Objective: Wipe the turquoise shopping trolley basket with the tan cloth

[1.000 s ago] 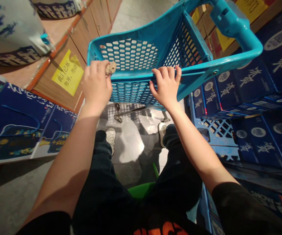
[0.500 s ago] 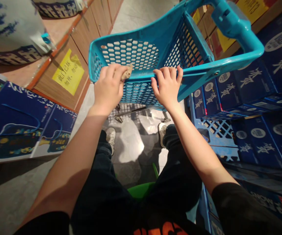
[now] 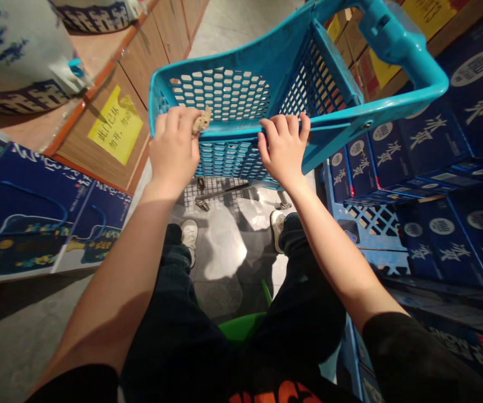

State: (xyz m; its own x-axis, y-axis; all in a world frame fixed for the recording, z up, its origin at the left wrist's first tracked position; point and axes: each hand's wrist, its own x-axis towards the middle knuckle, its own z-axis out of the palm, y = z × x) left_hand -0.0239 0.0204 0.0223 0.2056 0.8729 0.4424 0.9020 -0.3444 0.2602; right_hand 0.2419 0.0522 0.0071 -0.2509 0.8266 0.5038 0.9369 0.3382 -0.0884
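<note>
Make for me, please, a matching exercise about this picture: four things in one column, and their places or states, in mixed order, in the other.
Things:
1. rag
2. right hand
3. shoes
4. yellow paper on the left

Places or states:
A. stuck on a wooden door
B. white, on the floor
C. under the fingers of the left hand
D. over the rim of the blue cart

Right pairs: 1-C, 2-D, 3-B, 4-A

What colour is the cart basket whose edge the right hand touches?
The cart basket is bright blue, shown best in the head view.
</note>
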